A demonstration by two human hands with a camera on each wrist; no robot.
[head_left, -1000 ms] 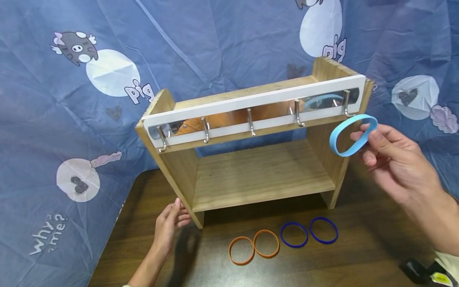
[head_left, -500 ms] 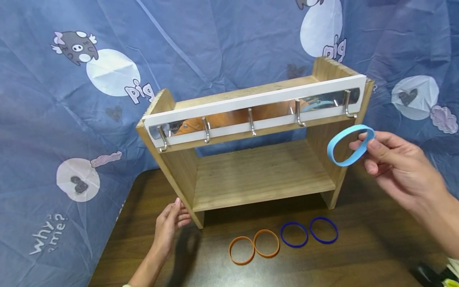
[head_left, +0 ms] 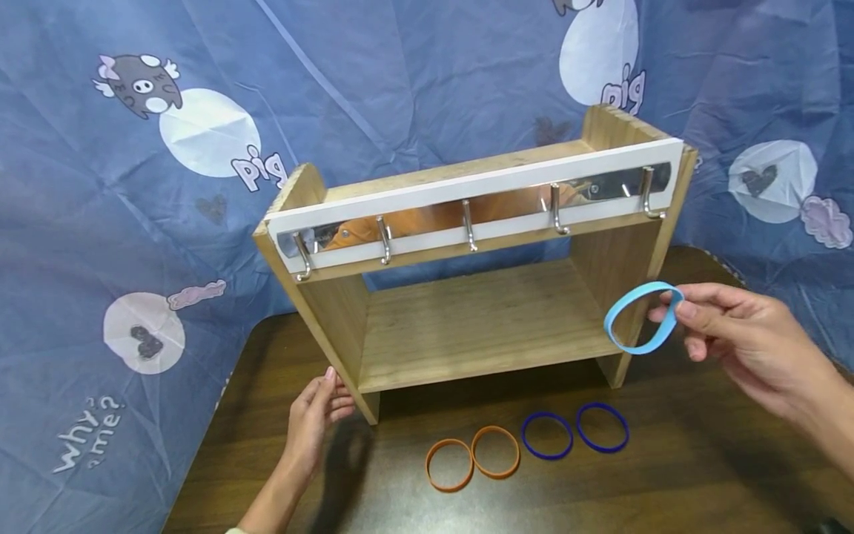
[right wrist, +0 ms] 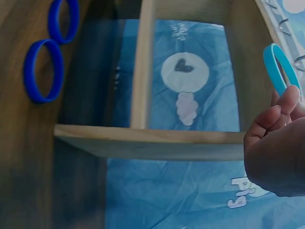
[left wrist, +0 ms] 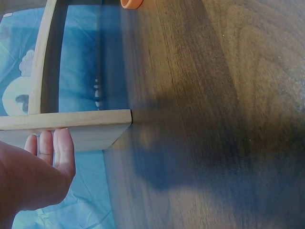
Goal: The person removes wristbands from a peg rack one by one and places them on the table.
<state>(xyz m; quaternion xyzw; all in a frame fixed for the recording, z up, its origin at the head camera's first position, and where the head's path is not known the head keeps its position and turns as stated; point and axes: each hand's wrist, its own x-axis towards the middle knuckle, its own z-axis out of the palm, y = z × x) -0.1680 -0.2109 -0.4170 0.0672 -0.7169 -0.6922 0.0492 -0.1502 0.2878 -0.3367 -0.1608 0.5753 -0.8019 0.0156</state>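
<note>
My right hand (head_left: 754, 341) pinches a light blue silicone wristband (head_left: 615, 315) between thumb and fingers. It holds the band in the air in front of the wooden shelf's right side, below the rightmost hook (head_left: 646, 194). In the right wrist view the same wristband (right wrist: 272, 67) stands up from the fingertips. At the shelf's lower left, my left hand (head_left: 312, 415) rests its fingers against the outer face of the side panel (left wrist: 71, 119). Those fingers look straight in the left wrist view. Several metal hooks line a white-framed strip (head_left: 427, 202) across the shelf's front; none carries a band.
Two orange wristbands (head_left: 450, 488) and two dark blue wristbands (head_left: 547, 457) lie flat on the brown table (head_left: 400, 512) before the wooden shelf (head_left: 487, 319). A blue printed cloth (head_left: 427, 89) hangs behind the shelf.
My right hand has moved down with the light blue wristband, away from the rightmost hook. The band's reflection has left the shiny strip. My left hand has stayed in place.
</note>
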